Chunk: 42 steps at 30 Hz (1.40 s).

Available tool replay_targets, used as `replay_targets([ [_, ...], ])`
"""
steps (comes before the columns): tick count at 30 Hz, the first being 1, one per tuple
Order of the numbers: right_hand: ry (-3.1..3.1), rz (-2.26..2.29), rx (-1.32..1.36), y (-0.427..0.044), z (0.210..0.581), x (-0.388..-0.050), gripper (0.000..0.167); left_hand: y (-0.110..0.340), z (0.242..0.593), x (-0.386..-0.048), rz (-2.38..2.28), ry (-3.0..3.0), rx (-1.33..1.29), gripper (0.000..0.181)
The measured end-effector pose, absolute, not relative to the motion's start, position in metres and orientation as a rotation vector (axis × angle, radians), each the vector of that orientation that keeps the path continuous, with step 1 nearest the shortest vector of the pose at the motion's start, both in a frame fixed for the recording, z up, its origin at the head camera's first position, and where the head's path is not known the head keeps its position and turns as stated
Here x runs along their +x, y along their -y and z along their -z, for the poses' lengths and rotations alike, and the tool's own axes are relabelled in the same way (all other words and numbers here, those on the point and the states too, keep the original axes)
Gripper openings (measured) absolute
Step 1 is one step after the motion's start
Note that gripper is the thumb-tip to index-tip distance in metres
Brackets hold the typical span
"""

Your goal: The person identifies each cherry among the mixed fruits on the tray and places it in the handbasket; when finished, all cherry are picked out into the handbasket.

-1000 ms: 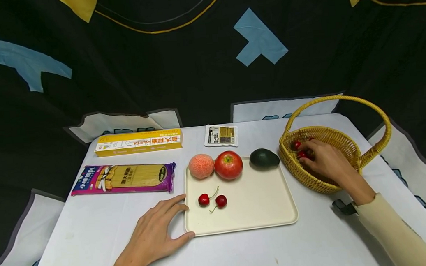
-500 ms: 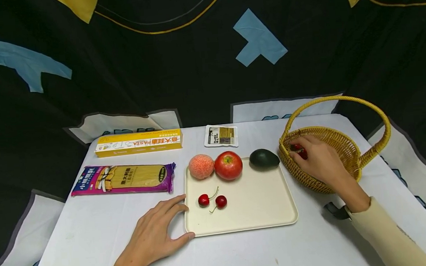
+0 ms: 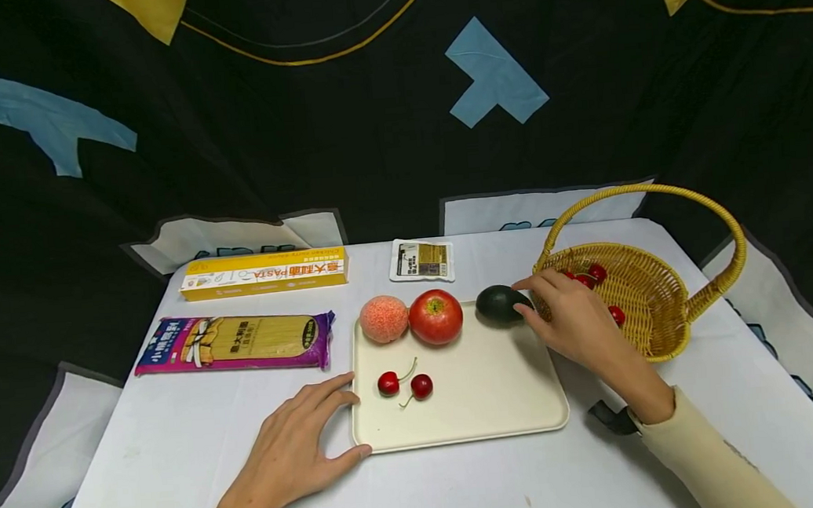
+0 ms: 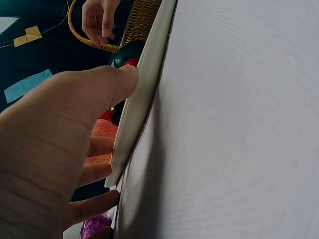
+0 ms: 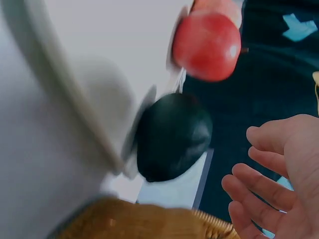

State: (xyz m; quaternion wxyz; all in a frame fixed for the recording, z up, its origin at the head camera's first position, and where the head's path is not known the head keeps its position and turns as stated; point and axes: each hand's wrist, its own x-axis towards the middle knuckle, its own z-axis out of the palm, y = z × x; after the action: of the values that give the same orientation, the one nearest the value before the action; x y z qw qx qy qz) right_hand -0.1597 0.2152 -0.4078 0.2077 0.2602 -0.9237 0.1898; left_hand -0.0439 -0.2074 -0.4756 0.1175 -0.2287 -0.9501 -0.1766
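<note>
The avocado (image 3: 502, 304) is showing a smooth, dark green, faintly glossy skin, rounded at one end and narrower at the other. It is sitting at the far right corner of the cream tray (image 3: 473, 399), near the wicker basket (image 3: 653, 300). You are viewing one avocado, one red apple (image 3: 436, 317), one pinkish-orange fruit (image 3: 383, 319), two stemmed cherries (image 3: 389, 383) lying on the tray, and at least three red cherries (image 3: 617, 315) lying in the basket. The avocado's long axis is running roughly left to right, its narrower end pointing toward the basket. Your right hand (image 3: 574, 317) is hovering just beside that end, its fingers loosely extended and gripping nothing (the right wrist view is showing a gap between fingers and fruit). Your left hand (image 3: 295, 443) is resting against the tray's near left corner, relaxed, its fingers spreading along the left edge and its thumb touching the rim.
</note>
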Motion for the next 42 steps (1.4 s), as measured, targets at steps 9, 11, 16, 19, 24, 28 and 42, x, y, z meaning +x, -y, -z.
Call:
replay_targets([
  [9, 2.524, -0.501, 0.898, -0.181, 0.414, -0.150, 0.031, 0.207, 0.476, -0.044, 0.515, 2.777, -0.668, 0.061],
  [11, 2.504, -0.525, 0.942, -0.174, 0.416, -0.149, 0.032, 0.207, 0.476, -0.044, 0.516, 2.781, -0.663, 0.061],
  [16, 2.497, -0.577, 1.039, -0.158, 0.422, -0.144, 0.034, 0.207, 0.475, -0.044, 0.513, 2.794, -0.653, 0.061],
  [19, 2.539, -0.593, 1.075, -0.150, 0.427, -0.138, 0.034, 0.207, 0.474, -0.044, 0.516, 2.800, -0.653, 0.061],
  [24, 2.664, -0.653, 1.105, -0.137, 0.431, -0.127, 0.036, 0.207, 0.474, -0.043, 0.522, 2.797, -0.654, 0.061],
  [28, 2.745, -0.683, 1.143, -0.130, 0.432, -0.119, 0.041, 0.207, 0.474, -0.043, 0.518, 2.795, -0.653, 0.062],
  [42, 2.791, -0.658, 1.391, -0.110, 0.439, -0.109, 0.036, 0.207, 0.473, -0.042, 0.521, 2.815, -0.644, 0.062],
])
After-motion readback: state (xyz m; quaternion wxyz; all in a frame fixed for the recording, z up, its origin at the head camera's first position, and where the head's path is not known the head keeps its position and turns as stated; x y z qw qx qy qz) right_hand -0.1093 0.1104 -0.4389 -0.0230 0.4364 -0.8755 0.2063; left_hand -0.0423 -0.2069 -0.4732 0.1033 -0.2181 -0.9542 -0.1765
